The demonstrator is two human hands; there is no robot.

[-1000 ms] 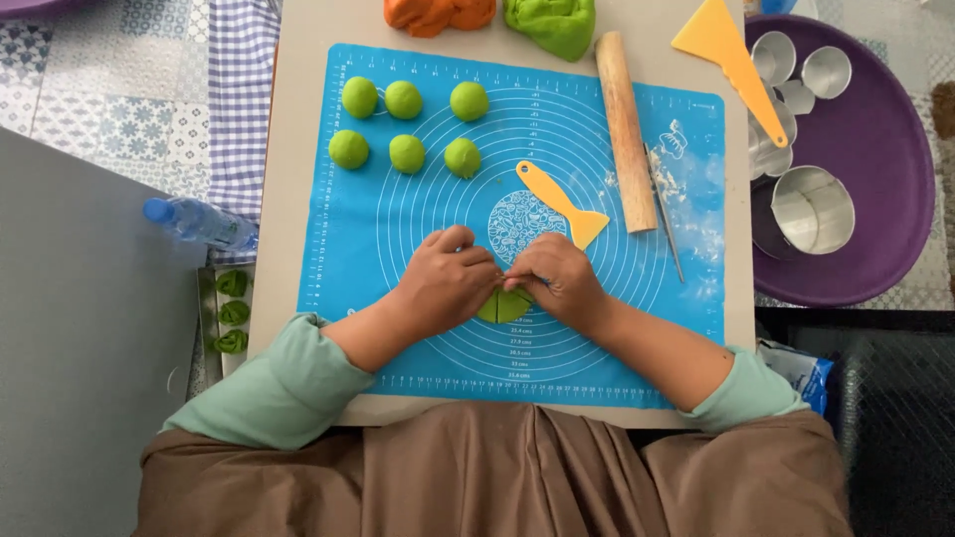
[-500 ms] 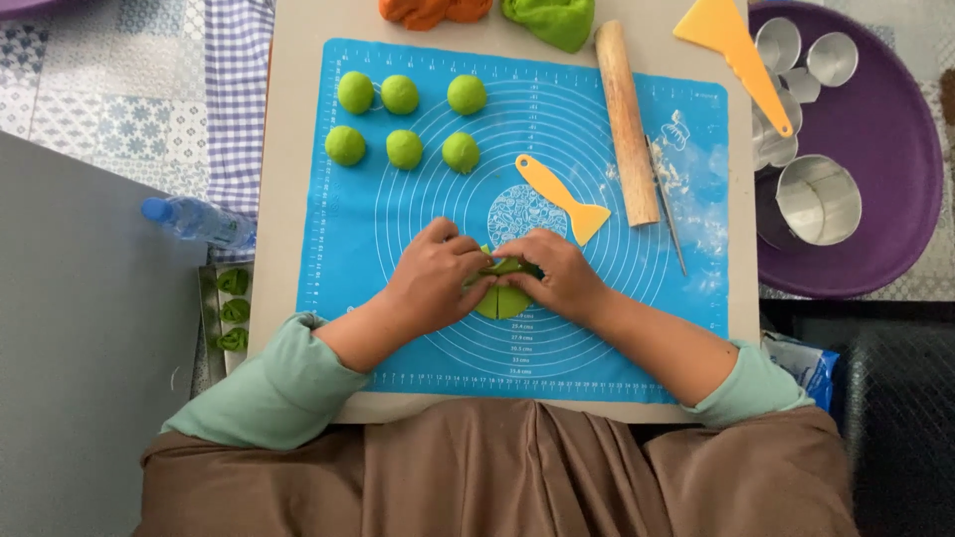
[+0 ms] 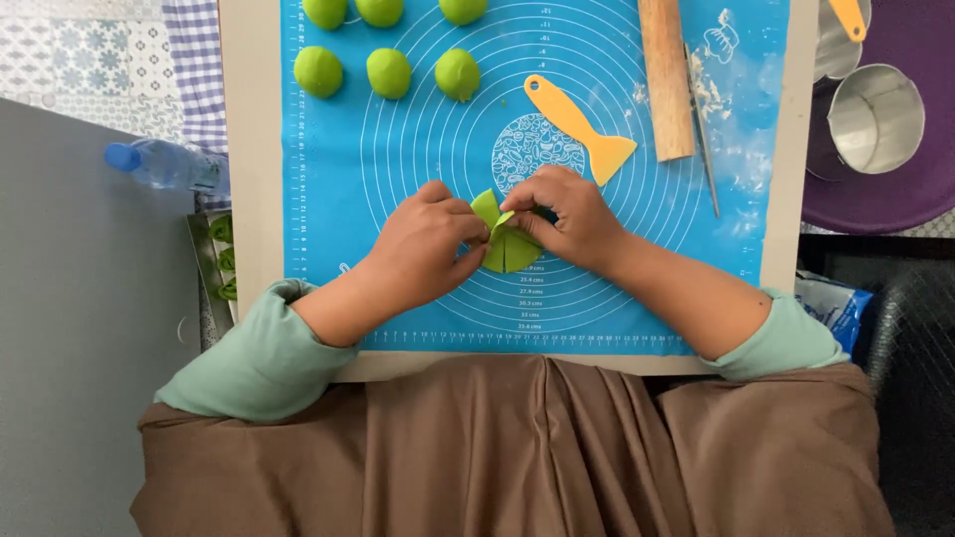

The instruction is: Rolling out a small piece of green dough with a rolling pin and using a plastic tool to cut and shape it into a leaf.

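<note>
A flat green dough piece point(image 3: 505, 239), folded into wedge-like flaps, lies on the blue silicone mat point(image 3: 418, 149). My left hand point(image 3: 423, 244) pinches its left side and my right hand point(image 3: 567, 214) pinches its upper right edge. Both hands' fingertips meet over the dough, and part of it is hidden beneath them. Several green dough balls point(image 3: 388, 72) sit in rows at the mat's far left.
A yellow plastic scraper point(image 3: 582, 124) lies just beyond my right hand. A wooden rolling pin point(image 3: 667, 75) and a thin metal tool point(image 3: 701, 139) lie to the right. Metal ring cutters point(image 3: 875, 114) sit in a purple bowl point(image 3: 925, 189). A water bottle point(image 3: 164, 164) lies left.
The camera view has moved closer and lower over the mat. My hands have folded the dough further, lifting a flap up at its top left.
</note>
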